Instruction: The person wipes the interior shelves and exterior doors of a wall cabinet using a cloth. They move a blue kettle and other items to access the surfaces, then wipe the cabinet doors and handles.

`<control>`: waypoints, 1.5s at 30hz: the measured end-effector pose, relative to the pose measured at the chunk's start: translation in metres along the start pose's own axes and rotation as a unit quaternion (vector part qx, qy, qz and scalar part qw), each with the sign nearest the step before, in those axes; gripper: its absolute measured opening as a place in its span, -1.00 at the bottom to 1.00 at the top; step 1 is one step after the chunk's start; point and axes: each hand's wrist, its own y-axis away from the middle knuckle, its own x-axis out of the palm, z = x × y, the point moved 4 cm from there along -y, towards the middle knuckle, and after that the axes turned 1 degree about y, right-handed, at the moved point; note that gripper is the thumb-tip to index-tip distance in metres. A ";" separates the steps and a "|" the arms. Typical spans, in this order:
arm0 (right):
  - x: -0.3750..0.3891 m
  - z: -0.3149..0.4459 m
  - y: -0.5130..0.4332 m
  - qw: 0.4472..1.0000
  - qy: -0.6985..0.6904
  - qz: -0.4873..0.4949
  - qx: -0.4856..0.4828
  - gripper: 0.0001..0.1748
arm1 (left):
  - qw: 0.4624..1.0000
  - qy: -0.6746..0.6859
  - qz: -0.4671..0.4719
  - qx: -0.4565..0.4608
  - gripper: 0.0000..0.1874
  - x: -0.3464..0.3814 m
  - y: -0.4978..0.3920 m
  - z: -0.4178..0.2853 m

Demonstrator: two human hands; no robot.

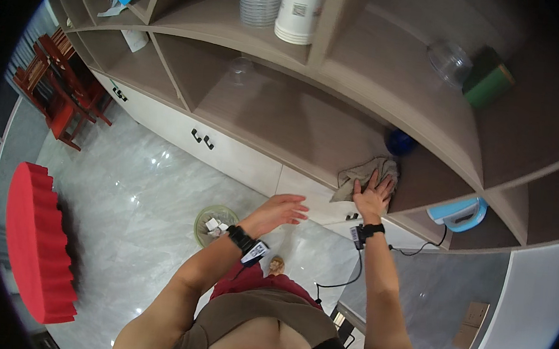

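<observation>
My right hand [373,195] lies with spread fingers on a grey-brown cloth [351,176], at the right end of a wooden shelf [284,117]. Part of the cloth hangs over the shelf's front edge. Just behind it, in the corner, sits a dark blue round object [400,142], partly hidden by the board above. My left hand [280,213] is held in the air before the white cabinet doors [245,164], fingers stretched out and nothing in them. Both wrists wear black straps with small devices.
Clear plastic cups [259,3] and white paper cups [299,12] stand stacked on the upper shelf. A blue and white device [458,213] with a cable sits in the right compartment. A waste bin [200,225] is on the floor below my left hand. Left stands a red-covered table [36,243].
</observation>
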 end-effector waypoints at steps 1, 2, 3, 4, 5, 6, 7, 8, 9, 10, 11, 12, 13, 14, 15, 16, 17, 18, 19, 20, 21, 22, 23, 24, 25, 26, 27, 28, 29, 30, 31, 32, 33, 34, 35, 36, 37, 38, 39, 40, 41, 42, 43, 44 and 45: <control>0.004 0.014 -0.007 0.999 -0.004 0.020 0.035 -0.01 | 1.000 0.008 -0.007 -0.004 -0.58 -0.016 0.007 -0.002; 0.007 0.036 -0.016 0.999 0.003 0.023 0.026 -0.02 | 1.000 0.016 -0.016 -0.010 -0.59 -0.033 0.016 -0.005; 0.009 0.059 -0.022 0.999 0.010 0.029 0.017 -0.02 | 0.999 0.024 -0.027 -0.018 -0.60 -0.050 0.026 -0.007; 0.012 0.087 -0.025 0.999 0.007 0.039 -0.015 -0.02 | 0.998 0.030 -0.047 -0.017 -0.60 -0.068 0.036 -0.010; 0.015 0.118 -0.027 0.998 0.004 0.049 -0.047 -0.03 | 0.997 0.036 -0.066 -0.016 -0.60 -0.084 0.046 -0.012; 0.018 0.148 -0.029 0.995 0.002 0.059 -0.081 -0.03 | 0.996 0.041 -0.081 -0.008 -0.61 -0.100 0.055 -0.014; 0.020 0.179 -0.030 0.992 -0.007 0.064 -0.104 -0.03 | 0.993 0.055 -0.100 -0.010 -0.60 -0.114 0.063 -0.015; 0.023 0.211 -0.030 0.989 -0.018 0.071 -0.128 -0.04 | 0.991 0.067 -0.115 -0.006 -0.60 -0.129 0.070 -0.017; 0.025 0.242 -0.031 0.984 -0.038 0.067 -0.158 -0.05 | 0.987 0.076 -0.142 -0.009 -0.60 -0.142 0.077 -0.018; 0.028 0.273 -0.035 0.981 -0.031 0.076 -0.173 -0.05 | 0.984 0.083 -0.160 -0.011 -0.60 -0.155 0.085 -0.019; 0.031 0.303 -0.039 0.978 -0.036 0.075 -0.193 -0.06 | 0.982 0.095 -0.160 0.006 -0.59 -0.166 0.093 -0.021; 0.033 0.331 -0.042 0.974 -0.041 0.074 -0.211 -0.07 | 0.981 0.101 -0.167 0.018 -0.59 -0.177 0.102 -0.023; 0.035 0.356 -0.046 0.973 -0.046 0.064 -0.217 -0.09 | 0.979 0.106 -0.173 0.028 -0.58 -0.186 0.111 -0.025; 0.037 0.380 -0.048 0.972 -0.051 0.054 -0.223 -0.12 | 0.976 0.143 -0.157 0.058 -0.57 -0.194 0.121 -0.028; 0.038 0.401 -0.045 0.970 -0.055 0.038 -0.232 -0.14 | 0.972 0.145 -0.176 0.057 -0.57 -0.204 0.131 -0.028; 0.042 0.419 -0.035 0.963 -0.049 0.041 -0.263 -0.15 | 0.969 0.146 -0.193 0.057 -0.57 -0.212 0.140 -0.028; 0.046 0.434 -0.021 0.954 -0.042 0.038 -0.296 -0.16 | 0.966 0.150 -0.201 0.063 -0.57 -0.219 0.148 -0.029; 0.051 0.446 -0.005 0.946 -0.022 0.044 -0.321 -0.16 | 0.963 0.147 -0.218 0.058 -0.58 -0.226 0.156 -0.029; 0.054 0.454 0.014 0.937 -0.026 0.047 -0.345 -0.19 | 0.961 0.146 -0.225 0.060 -0.58 -0.231 0.162 -0.030; 0.053 0.459 0.029 0.922 -0.058 0.026 -0.382 -0.26 | 0.959 0.143 -0.236 0.063 -0.58 -0.236 0.168 -0.031; 0.051 0.461 0.043 0.903 -0.094 0.010 -0.419 -0.32 | 0.958 0.145 -0.240 0.058 -0.58 -0.240 0.171 -0.031; 0.049 0.457 0.050 0.887 -0.122 0.010 -0.445 -0.38 | 0.957 0.143 -0.246 0.056 -0.58 -0.244 0.173 -0.032; 0.046 0.450 0.055 0.867 -0.154 0.011 -0.475 -0.43 | 0.952 0.142 -0.268 0.043 -0.58 -0.249 0.174 -0.031; 0.043 0.440 0.057 0.850 -0.181 0.014 -0.495 -0.46 | 0.957 0.141 -0.249 0.055 -0.58 -0.252 0.173 -0.033; 0.039 0.426 0.058 0.840 -0.187 0.003 -0.509 -0.51 | 0.957 0.142 -0.246 0.052 -0.57 -0.255 0.171 -0.033; 0.036 0.408 0.059 0.837 -0.190 -0.005 -0.513 -0.56 | 0.959 0.141 -0.240 0.042 -0.57 -0.258 0.170 -0.032; 0.034 0.389 0.061 0.838 -0.190 -0.006 -0.512 -0.60 | 0.960 0.151 -0.231 0.054 -0.56 -0.260 0.168 -0.032; 0.030 0.366 0.061 0.842 -0.194 -0.024 -0.502 -0.64 | 0.962 0.156 -0.215 0.056 -0.56 -0.262 0.165 -0.032; 0.027 0.341 0.062 0.851 -0.186 -0.037 -0.490 -0.64 | 0.968 0.163 -0.175 0.071 -0.55 -0.261 0.160 -0.033; 0.023 0.313 0.062 0.862 -0.173 -0.051 -0.474 -0.64 | 0.972 0.161 -0.151 0.078 -0.53 -0.261 0.157 -0.034; 0.018 0.280 0.063 0.878 -0.155 -0.060 -0.450 -0.64 | 0.974 0.117 -0.186 0.047 -0.51 -0.264 0.153 -0.031; 0.012 0.250 0.065 0.888 -0.159 -0.081 -0.423 -0.63 | 0.977 0.108 -0.182 0.035 -0.54 -0.264 0.149 -0.031; 0.006 0.218 0.066 0.908 -0.155 -0.097 -0.377 -0.63 | 0.972 0.112 -0.206 0.012 -0.56 -0.264 0.145 -0.029; 0.000 0.189 0.070 0.923 -0.152 -0.112 -0.336 -0.63 | 0.976 0.089 -0.196 -0.004 -0.53 -0.261 0.140 -0.030; -0.005 0.164 0.075 0.933 -0.154 -0.125 -0.299 -0.64 | 0.978 0.076 -0.194 -0.024 -0.53 -0.259 0.136 -0.031; -0.010 0.141 0.081 0.942 -0.150 -0.160 -0.254 -0.61 | 0.979 0.070 -0.187 -0.039 -0.54 -0.255 0.132 -0.031; -0.008 0.131 0.081 0.947 -0.158 -0.181 -0.212 -0.60 | 0.975 0.048 -0.215 -0.034 -0.54 -0.254 0.131 -0.038; -0.008 0.109 0.090 0.953 -0.159 -0.197 -0.164 -0.59 | 0.976 0.058 -0.206 -0.048 -0.55 -0.248 0.126 -0.038; -0.008 0.088 0.101 0.954 -0.165 -0.218 -0.124 -0.58 | 0.983 0.060 -0.164 -0.052 -0.56 -0.238 0.120 -0.040; -0.001 0.074 0.109 0.956 -0.158 -0.232 -0.085 -0.59 | 0.986 0.054 -0.147 -0.056 -0.56 -0.232 0.113 -0.043; 0.013 0.056 0.118 0.964 -0.196 -0.180 -0.026 -0.60 | 0.987 0.042 -0.139 -0.062 -0.55 -0.224 0.106 -0.044; 0.030 0.039 0.131 0.963 -0.237 -0.129 0.030 -0.60 | 0.990 0.017 -0.122 -0.062 -0.55 -0.215 0.098 -0.046; 0.050 0.021 0.147 0.959 -0.260 -0.050 0.105 -0.60 | 0.991 -0.013 -0.115 -0.065 -0.55 -0.205 0.089 -0.047; 0.070 0.000 0.164 0.900 -0.386 -0.002 0.204 -0.63 | 0.991 -0.042 -0.109 -0.067 -0.55 -0.195 0.078 -0.049; 0.092 -0.018 0.184 0.817 -0.488 0.068 0.300 -0.66 | 0.991 -0.065 -0.110 -0.049 -0.55 -0.185 0.067 -0.053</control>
